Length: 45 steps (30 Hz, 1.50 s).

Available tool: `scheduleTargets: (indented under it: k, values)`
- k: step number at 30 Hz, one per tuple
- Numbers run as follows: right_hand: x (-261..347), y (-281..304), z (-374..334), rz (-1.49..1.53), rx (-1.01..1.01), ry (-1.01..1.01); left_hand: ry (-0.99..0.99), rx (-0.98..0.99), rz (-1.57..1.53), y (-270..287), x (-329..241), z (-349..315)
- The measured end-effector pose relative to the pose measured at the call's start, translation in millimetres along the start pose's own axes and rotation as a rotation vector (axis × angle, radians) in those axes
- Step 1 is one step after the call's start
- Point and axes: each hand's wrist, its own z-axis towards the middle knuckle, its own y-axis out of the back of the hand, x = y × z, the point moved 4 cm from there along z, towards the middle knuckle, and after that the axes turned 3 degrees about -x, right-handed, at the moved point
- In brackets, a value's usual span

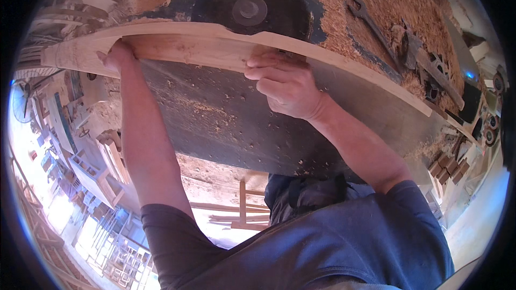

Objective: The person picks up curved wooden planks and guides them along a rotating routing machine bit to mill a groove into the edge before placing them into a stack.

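A long, pale wooden board (199,56) lies across the dark metal machine table (226,113), its far edge dipping in a shallow notch beside a round black disc (285,8) with a spindle (250,9) in its middle. Toward the board's left end, my left hand (119,57) is closed on it, a finger or thumb showing against its near face. My right hand (287,85) has its fingers curled against the board just right of the middle, close to the disc; their tips are partly hidden. Some wood chips are scattered over the table.
Sawdust is heaped behind the board at the right, where a wrench (376,29) and a hammer-like tool (424,56) lie. Wooden blocks (449,167) are stacked at the far right. At the left stand wooden frames (97,174), and a fan (21,99) is at the rim.
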Motion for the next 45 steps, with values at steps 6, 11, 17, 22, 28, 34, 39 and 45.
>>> scheduleTargets:
  k: [6, 11, 17, 22, 28, 34, 39, 45]
  values:
    - [5.5, -12.8, 5.8, 0.038, -0.006, 0.000, -0.110, -0.065, 0.119, 13.5, -11.0, 15.8]
    - [9.0, -15.2, 14.7, 0.046, 0.010, 0.006, -0.116, -0.091, 0.146, 11.3, -11.9, 20.7]
    - [27.3, -25.7, 10.0, 0.115, -0.062, -0.088, -0.081, -0.125, 0.239, 6.5, -24.0, 9.8]
    - [92.7, -38.7, -33.0, 0.077, 0.048, -0.106, 0.044, -0.189, 0.416, 16.4, -62.5, -61.0]
    - [140.2, -24.3, -73.7, 0.165, 0.192, 0.035, -0.095, -0.181, 0.415, 69.2, -141.7, -134.7]
    - [152.7, 13.8, -126.8, 0.245, 0.171, -0.220, -0.385, -0.074, 0.115, 115.9, -210.6, -166.7]
    - [138.9, 51.2, -133.5, 0.129, 0.072, -0.477, -0.326, 0.077, 0.065, 104.5, -265.9, -245.4]
    - [172.8, 47.0, -109.1, 0.003, 0.399, -0.493, -0.585, 0.025, -0.196, 73.7, -333.5, -335.3]
